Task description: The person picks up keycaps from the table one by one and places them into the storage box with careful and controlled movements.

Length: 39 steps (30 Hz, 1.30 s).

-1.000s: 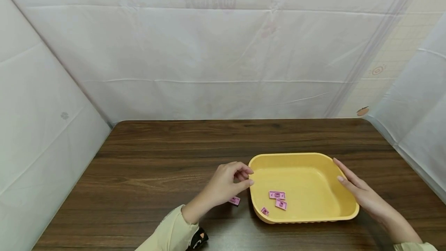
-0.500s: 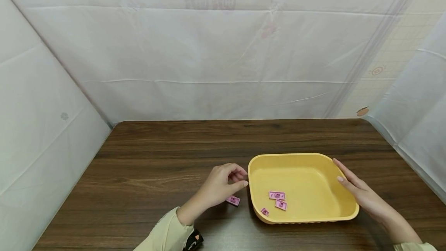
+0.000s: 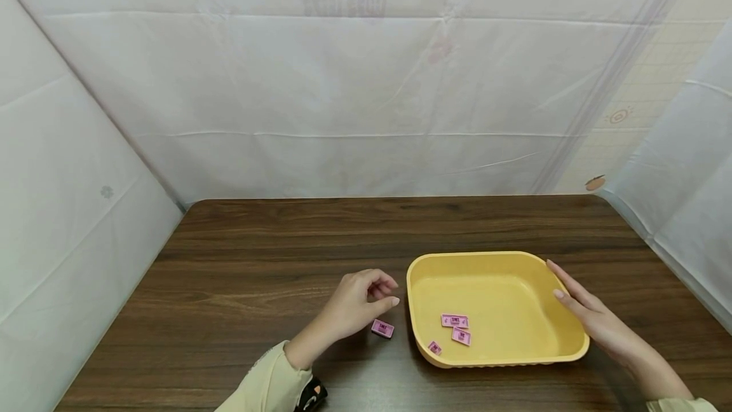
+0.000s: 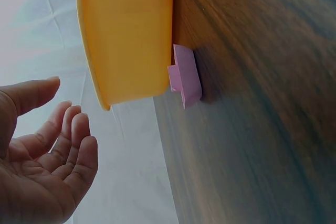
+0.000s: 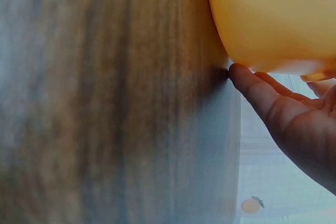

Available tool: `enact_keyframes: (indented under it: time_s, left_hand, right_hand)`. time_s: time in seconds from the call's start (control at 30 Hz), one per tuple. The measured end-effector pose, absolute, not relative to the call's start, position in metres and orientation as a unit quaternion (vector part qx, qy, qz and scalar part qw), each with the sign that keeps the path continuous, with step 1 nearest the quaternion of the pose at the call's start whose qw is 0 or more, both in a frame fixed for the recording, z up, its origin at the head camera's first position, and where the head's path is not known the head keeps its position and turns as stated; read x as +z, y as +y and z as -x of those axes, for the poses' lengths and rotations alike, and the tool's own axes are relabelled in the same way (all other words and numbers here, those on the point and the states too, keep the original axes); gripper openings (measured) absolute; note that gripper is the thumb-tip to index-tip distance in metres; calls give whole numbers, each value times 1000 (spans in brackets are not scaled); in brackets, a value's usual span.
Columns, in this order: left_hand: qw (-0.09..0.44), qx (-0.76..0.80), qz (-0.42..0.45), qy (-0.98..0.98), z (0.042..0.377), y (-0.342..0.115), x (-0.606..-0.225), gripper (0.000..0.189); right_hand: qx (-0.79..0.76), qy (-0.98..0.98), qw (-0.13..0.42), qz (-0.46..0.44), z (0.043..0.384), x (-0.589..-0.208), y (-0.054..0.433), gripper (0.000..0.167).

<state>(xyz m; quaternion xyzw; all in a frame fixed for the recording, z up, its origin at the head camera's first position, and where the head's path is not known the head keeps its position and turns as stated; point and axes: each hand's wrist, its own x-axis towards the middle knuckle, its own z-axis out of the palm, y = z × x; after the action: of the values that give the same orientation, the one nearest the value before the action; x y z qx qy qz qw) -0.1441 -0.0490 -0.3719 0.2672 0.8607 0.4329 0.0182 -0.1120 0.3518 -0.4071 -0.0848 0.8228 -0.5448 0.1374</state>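
A yellow plastic basin (image 3: 503, 310) stands on the table, and three small pink rectangular pieces (image 3: 455, 320) with dark print lie inside it. On the table left of the basin is one more pink piece (image 3: 382, 329); the left wrist view shows this pink piece (image 4: 187, 76) with a raised block on its face. Just above it hovers my left hand (image 3: 357, 301), fingers loosely bent, thumb and fingertips apart and nothing between them. At the basin's right end, my right hand (image 3: 597, 320) holds the rim, thumb over the edge and fingers along the outside wall.
The dark wood-grain table (image 3: 257, 259) extends left of and behind the basin. White hanging sheets (image 3: 343, 100) close off the back and both sides. A black band (image 3: 311, 393) shows at the left wrist.
My left hand has drawn back leftward from the basin's left rim, uncovering more of the pink piece on the table. The right hand and the basin stay essentially where they were.
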Motion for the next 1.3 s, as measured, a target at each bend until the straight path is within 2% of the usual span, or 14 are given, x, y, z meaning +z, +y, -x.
enact_keyframes:
  time_s: [0.5,1.3]
  left_hand:
    - [18,412,-270,870,148,-55,-377,14]
    - [67,351,-295,886,151,-57,-386,16]
  right_hand:
    - [-541,826,134,88,112,-406,350,55]
    - [-539,826,143,82,112,-403,349,55]
